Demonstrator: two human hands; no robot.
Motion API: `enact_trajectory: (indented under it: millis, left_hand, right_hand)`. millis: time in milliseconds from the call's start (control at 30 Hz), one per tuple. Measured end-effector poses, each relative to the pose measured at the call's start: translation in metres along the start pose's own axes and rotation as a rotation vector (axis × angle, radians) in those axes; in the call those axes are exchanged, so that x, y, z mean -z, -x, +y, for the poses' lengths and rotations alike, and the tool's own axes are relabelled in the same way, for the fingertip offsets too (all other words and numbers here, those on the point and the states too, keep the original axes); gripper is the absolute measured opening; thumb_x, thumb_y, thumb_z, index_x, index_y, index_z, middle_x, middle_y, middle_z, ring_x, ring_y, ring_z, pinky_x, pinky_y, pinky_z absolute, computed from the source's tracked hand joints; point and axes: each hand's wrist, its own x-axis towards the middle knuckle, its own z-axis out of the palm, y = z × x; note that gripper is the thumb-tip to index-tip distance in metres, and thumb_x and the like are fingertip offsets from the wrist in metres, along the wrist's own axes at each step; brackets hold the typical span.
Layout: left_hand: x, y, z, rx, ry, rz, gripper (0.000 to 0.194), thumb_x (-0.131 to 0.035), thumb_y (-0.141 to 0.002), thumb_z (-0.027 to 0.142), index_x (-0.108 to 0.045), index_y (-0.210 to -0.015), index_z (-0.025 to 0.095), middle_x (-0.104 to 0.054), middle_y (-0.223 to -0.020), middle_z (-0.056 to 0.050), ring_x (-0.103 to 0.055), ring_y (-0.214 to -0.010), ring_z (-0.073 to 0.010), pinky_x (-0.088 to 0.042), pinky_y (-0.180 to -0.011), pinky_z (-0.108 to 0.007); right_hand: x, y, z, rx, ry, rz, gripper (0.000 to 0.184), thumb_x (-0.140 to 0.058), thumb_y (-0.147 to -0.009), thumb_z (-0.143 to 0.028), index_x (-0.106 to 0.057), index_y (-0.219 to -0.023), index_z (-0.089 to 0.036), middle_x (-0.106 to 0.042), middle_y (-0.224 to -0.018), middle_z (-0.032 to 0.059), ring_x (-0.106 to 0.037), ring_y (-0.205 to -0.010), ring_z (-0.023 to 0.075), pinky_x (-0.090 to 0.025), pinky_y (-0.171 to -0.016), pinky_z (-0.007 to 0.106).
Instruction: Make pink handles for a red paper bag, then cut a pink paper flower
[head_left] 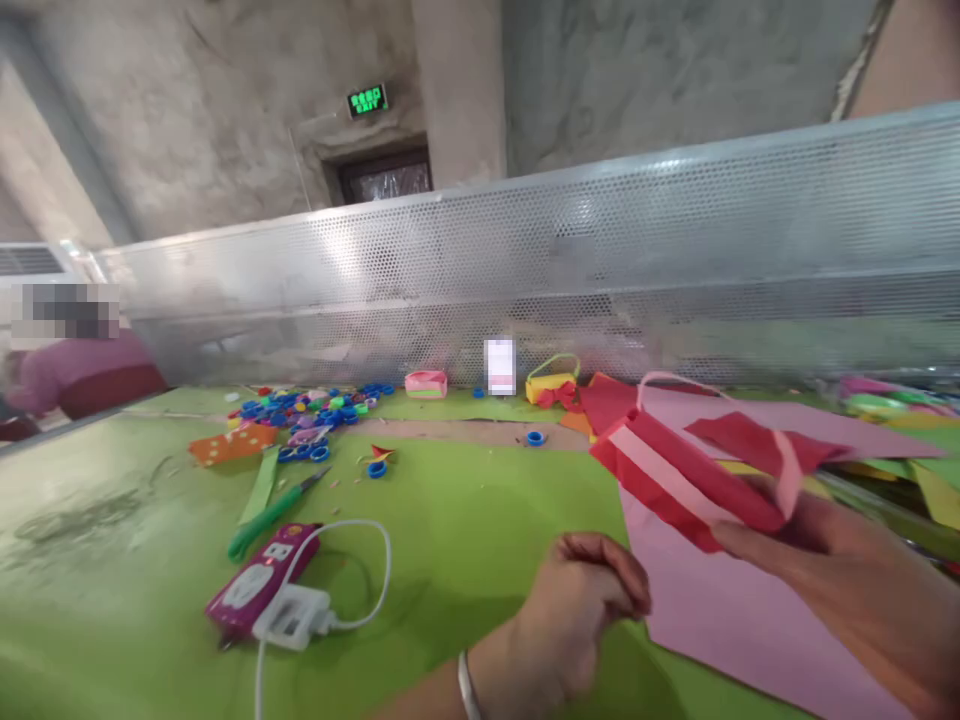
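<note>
The right hand [862, 570] is clamped on the near end of a small red folded-paper bag with a pale pink stripe [660, 470], the thumb on the near face and the fingers behind. The bag is raised and tilted above a large pink paper sheet [735, 620]. Gripping at the end appears intended to steady the folds while leaving most of the striped face unobstructed. A pale pink paper loop [789, 480] curves up beside the fingers. The left hand [570, 610] is loosely curled over the surface, apart from the bag; no item is visible in it, and whether its fingertips meet the thumb cannot be determined. A small pink paper box [426, 384] and a yellow paper bag with a green handle [546, 386] stand at the rear edge, probably to keep the working area free. A green-handled knife [270, 520] lies left of the hands, near a purple power strip [262, 580] fitted with a white plug-in charger [292, 617]. The glossy green tabletop [450, 560] also carries a heap of small, mostly blue pieces [300, 415]. A perforated metal screen [525, 260] bounds it; beyond are a bare concrete wall [225, 120], a lit green exit sign [367, 100] and, at left, a person in a pink top [90, 370].
</note>
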Motion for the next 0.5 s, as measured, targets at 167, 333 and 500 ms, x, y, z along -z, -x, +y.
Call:
enact_trajectory:
  millis: [167, 333, 500]
  left_hand:
    - [-0.003, 0.007, 0.005, 0.034, -0.194, -0.154, 0.015, -0.044, -0.045, 0.012, -0.057, -0.039, 0.017, -0.049, -0.041, 0.001, -0.04, -0.044, -0.0089, -0.029, -0.052, -0.026]
    - [0.002, 0.018, 0.016, -0.049, -0.206, -0.395, 0.018, -0.042, -0.051, 0.021, -0.056, -0.04, 0.019, -0.05, -0.046, 0.002, -0.042, -0.046, -0.0088, -0.035, -0.055, -0.026]
    - [0.011, 0.001, 0.019, -0.097, 0.092, -0.313, 0.013, -0.049, -0.048, 0.021, -0.06, -0.044, 0.016, -0.055, -0.049, -0.001, -0.044, -0.04, -0.0079, -0.029, -0.042, -0.021]
  right_hand:
    - [-0.04, -0.042, -0.026, -0.036, 0.105, -0.219, 0.026, -0.071, -0.07, -0.038, -0.066, -0.088, -0.021, -0.071, -0.091, 0.0077, -0.065, -0.086, 0.0246, -0.053, -0.07, 0.034]
    - [-0.132, -0.095, -0.008, -0.094, 0.08, -0.407, 0.016, -0.067, -0.071, -0.024, -0.064, -0.084, -0.017, -0.068, -0.074, 0.0039, -0.062, -0.061, 0.0139, -0.051, -0.057, 0.028]
    - [-0.204, -0.116, 0.004, -0.046, 0.136, -0.559, 0.013, -0.069, -0.069, -0.021, -0.064, -0.08, -0.016, -0.069, -0.072, 0.0028, -0.064, -0.063, 0.0145, -0.053, -0.059, 0.028]
